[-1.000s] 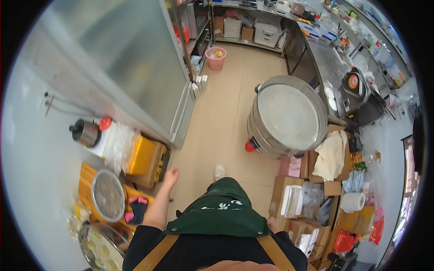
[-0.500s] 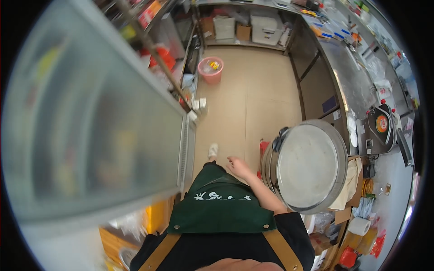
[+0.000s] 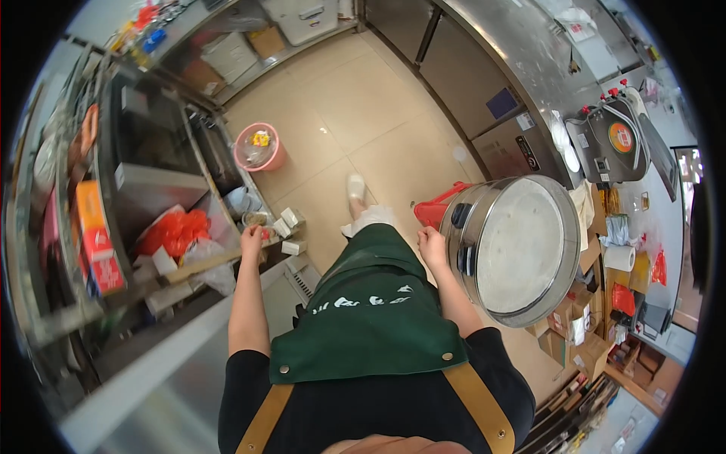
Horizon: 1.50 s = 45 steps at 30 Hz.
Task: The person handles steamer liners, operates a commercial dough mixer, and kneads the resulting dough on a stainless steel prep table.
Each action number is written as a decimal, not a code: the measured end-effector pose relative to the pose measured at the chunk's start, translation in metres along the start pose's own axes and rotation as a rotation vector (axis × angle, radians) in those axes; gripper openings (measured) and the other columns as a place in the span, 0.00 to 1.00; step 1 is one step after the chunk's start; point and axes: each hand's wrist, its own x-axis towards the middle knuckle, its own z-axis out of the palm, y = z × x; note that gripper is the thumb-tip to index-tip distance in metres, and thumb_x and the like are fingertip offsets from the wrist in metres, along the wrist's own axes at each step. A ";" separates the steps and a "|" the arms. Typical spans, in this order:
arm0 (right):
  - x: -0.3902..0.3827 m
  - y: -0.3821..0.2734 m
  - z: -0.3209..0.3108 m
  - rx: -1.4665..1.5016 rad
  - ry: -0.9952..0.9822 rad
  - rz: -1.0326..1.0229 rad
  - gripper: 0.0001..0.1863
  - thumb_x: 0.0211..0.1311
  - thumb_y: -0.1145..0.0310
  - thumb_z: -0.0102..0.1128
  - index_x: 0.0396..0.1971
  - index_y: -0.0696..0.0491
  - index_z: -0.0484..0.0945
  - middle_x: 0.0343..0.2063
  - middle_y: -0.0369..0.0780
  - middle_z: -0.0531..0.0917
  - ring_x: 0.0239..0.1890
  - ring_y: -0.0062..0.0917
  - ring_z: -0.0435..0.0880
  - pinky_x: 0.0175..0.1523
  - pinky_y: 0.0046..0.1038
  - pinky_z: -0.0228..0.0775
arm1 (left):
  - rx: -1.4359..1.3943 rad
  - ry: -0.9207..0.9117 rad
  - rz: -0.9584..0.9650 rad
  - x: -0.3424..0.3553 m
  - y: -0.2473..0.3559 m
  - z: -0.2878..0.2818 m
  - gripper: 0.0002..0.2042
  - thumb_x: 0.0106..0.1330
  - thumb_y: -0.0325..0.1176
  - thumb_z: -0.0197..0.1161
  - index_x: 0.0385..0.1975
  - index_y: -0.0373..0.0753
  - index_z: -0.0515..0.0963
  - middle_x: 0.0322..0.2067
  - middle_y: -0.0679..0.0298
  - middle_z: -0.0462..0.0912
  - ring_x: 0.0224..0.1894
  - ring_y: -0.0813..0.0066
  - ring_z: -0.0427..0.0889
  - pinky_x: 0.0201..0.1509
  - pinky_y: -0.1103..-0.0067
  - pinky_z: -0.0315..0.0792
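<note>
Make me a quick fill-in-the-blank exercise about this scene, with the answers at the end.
The cloth of the apron is dark ____.
The big metal pot is nearer to the person's ____ hand.
The bucket on the floor is coloured ____.

Missing words: green; right; pink.

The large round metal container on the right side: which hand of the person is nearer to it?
Right: the right hand is just left of the metal container. The left hand is much farther left, beyond the green apron.
</note>
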 end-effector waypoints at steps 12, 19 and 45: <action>0.351 -0.117 0.024 0.050 0.197 0.241 0.19 0.56 0.60 0.51 0.16 0.61 0.73 0.13 0.46 0.75 0.19 0.31 0.76 0.28 0.33 0.66 | -0.196 -0.332 -0.064 0.161 0.040 0.034 0.11 0.56 0.35 0.55 0.30 0.32 0.74 0.23 0.62 0.76 0.26 0.73 0.74 0.29 0.77 0.68; 0.581 -0.281 0.073 0.053 -0.064 -0.140 0.17 0.52 0.58 0.54 0.21 0.59 0.75 0.16 0.44 0.77 0.20 0.29 0.76 0.29 0.30 0.66 | -0.319 0.083 -0.393 0.215 0.150 0.027 0.07 0.56 0.33 0.53 0.21 0.37 0.72 0.15 0.67 0.70 0.15 0.78 0.68 0.16 0.81 0.63; 1.048 -0.861 0.082 0.251 -0.016 -0.962 0.09 0.54 0.75 0.50 0.35 0.57 0.75 0.25 0.43 0.76 0.26 0.27 0.77 0.32 0.24 0.67 | 0.596 0.693 1.265 0.605 0.933 -0.095 0.15 0.51 0.34 0.60 0.39 0.41 0.72 0.40 0.63 0.72 0.48 0.63 0.67 0.57 0.61 0.51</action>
